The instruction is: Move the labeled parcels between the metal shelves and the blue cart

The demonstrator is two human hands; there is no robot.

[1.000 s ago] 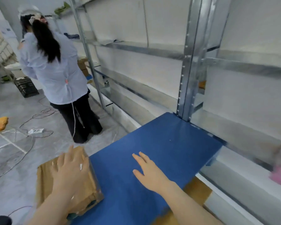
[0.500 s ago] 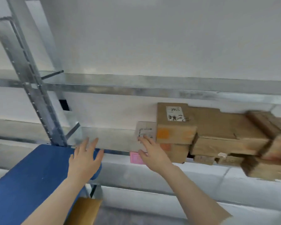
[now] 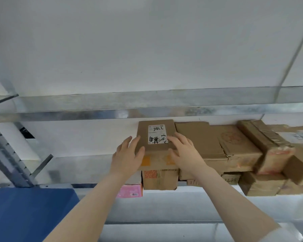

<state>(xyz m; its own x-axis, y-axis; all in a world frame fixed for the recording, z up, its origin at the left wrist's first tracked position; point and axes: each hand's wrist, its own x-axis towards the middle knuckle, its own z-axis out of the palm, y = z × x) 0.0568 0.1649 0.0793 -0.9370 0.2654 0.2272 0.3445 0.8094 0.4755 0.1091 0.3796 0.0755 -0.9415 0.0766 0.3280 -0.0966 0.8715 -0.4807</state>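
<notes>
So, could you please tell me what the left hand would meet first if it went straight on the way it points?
The labelled box: the left hand touches its left side, fingers pointing up along it. If they slid past, the white wall behind looks next, though depth is unclear.

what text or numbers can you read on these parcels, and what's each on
"98LL": handwritten on the white label of the top parcel.
Black handwriting below it, same label: unreadable, partly under fingers of the right hand.
Pink box: a barcode, print too small.
Flat carton: round red stamp, blurred.
Small low box: handwritten digits, blurred.
</notes>
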